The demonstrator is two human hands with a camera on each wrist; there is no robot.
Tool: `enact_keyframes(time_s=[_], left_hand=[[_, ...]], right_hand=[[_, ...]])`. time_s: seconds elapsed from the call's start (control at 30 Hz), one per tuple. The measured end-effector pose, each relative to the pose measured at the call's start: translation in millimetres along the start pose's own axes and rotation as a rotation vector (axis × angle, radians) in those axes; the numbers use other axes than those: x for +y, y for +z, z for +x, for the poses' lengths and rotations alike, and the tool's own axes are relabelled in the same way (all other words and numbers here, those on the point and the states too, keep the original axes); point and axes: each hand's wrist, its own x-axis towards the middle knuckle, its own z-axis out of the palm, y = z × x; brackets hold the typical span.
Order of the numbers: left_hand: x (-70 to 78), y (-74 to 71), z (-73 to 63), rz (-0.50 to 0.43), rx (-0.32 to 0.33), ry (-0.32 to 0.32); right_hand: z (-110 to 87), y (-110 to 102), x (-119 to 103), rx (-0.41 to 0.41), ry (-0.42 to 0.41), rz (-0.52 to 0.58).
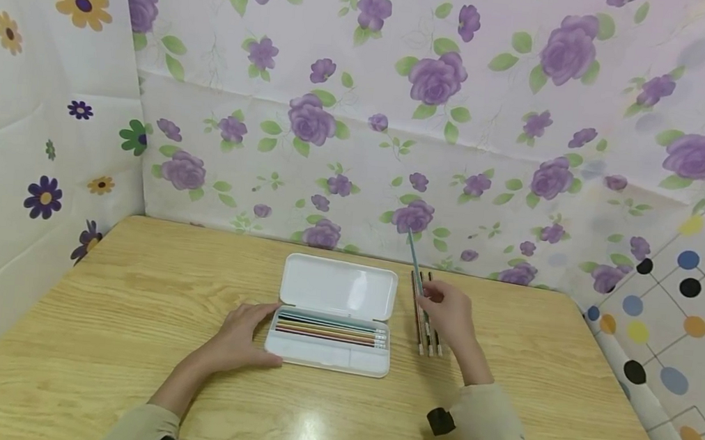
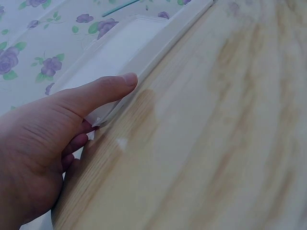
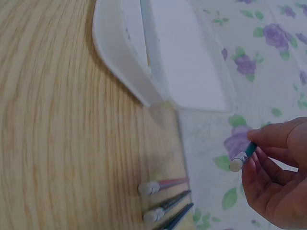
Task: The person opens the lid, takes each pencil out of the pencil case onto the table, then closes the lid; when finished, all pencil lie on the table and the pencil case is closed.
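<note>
A white pencil case (image 1: 309,353) lies on the table with its lid (image 1: 337,287) folded back. Several pencils (image 1: 330,330) lie side by side in its rear compartment, eraser ends to the right. My left hand (image 1: 241,339) grips the case's left end, thumb at the front edge and fingers at the back corner; the left wrist view shows this thumb (image 2: 108,92) along the wall. Between thumb and fingers, my right hand (image 1: 450,316) pinches a teal pencil (image 1: 413,252) near its eraser end, tilted up above three darker pencils (image 1: 416,316) right of the case.
The wooden table (image 1: 196,276) runs back to a wall covered in purple-flowered cloth (image 1: 359,144). Patterned sheets also stand at the left (image 1: 39,137) and the right (image 1: 661,359). The case's front compartments hold no pencils.
</note>
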Motion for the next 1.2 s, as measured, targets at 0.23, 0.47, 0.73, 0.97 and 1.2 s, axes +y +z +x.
enact_keyframes(time_s=[0.23, 0.47, 0.73, 0.97, 1.2], left_hand=[[-0.3, 0.0, -0.1, 0.0, -0.003, -0.001], [-0.2, -0.1, 0.6, -0.001, -0.001, 0.002], [0.2, 0.3, -0.1, -0.008, -0.005, -0.001], [-0.1, 0.0, -0.6, -0.001, -0.002, 0.007], [-0.4, 0.0, 0.3, 0.003, 0.0, 0.004]], right_hand=[[1.2, -9.6, 29.8, -0.021, 0.068, -0.042], [-1.1, -15.2, 54.6, -0.062, 0.205, 0.02], [-6.1, -14.1, 68.4, -0.094, 0.253, -0.047], [-5.5, -10.3, 68.0, -0.087, 0.258, -0.035], [-4.9, -7.5, 66.7, -0.06, 0.265, -0.062]])
